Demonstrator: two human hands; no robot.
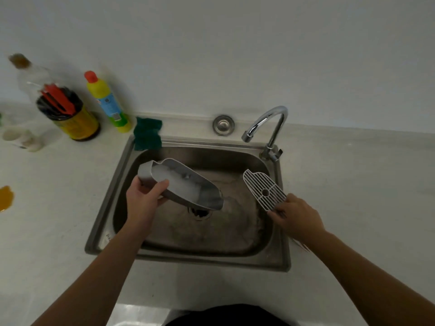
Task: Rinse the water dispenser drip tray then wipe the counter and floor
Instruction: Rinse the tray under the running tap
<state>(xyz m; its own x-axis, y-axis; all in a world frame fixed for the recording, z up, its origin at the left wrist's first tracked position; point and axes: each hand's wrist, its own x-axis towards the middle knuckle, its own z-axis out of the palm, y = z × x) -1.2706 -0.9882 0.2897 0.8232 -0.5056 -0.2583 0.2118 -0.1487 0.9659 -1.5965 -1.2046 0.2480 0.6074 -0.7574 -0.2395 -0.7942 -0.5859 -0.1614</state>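
Tray point(181, 182): your left hand point(143, 198) is gripping one end, fingers curled, tilting it over the sink point(108, 184). Grille point(263, 189): your right hand point(294, 215) is pinching it. Risk: wet plastic slipping, splashing the table point(58, 220).

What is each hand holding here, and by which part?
Left hand grips the grey plastic drip tray by its left end, thumb over the rim. Right hand pinches the white slotted grille by its near end.
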